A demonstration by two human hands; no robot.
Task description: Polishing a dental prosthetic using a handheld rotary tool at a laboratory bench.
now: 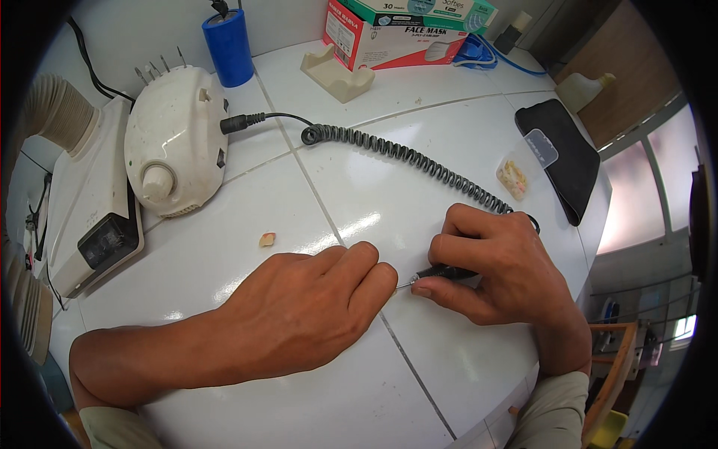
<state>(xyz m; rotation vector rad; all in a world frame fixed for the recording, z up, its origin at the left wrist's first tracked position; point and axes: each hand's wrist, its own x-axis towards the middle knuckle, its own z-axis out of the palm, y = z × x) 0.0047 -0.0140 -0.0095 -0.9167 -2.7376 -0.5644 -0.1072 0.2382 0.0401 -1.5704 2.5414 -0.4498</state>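
My right hand (508,262) is closed round a black rotary handpiece (449,272), its thin metal bit pointing left. The bit's tip reaches the fingertips of my left hand (307,314). Those fingers are curled in a pinch, and the back of the hand hides almost all of what they hold; only a tiny pale edge shows by the bit. From the handpiece a coiled black cord (407,153) runs back to a cream control unit (176,135) with a knob. A small pinkish-cream piece (267,239) lies on the tabletop beyond my left hand.
A small clear box (512,179) of pale pieces stands with its lid raised beside a black pouch (561,157). Along the back are a face mask box (404,45), a cream cradle (336,73) and a blue cylinder (228,49). A white machine with a hose (63,112) fills the left.
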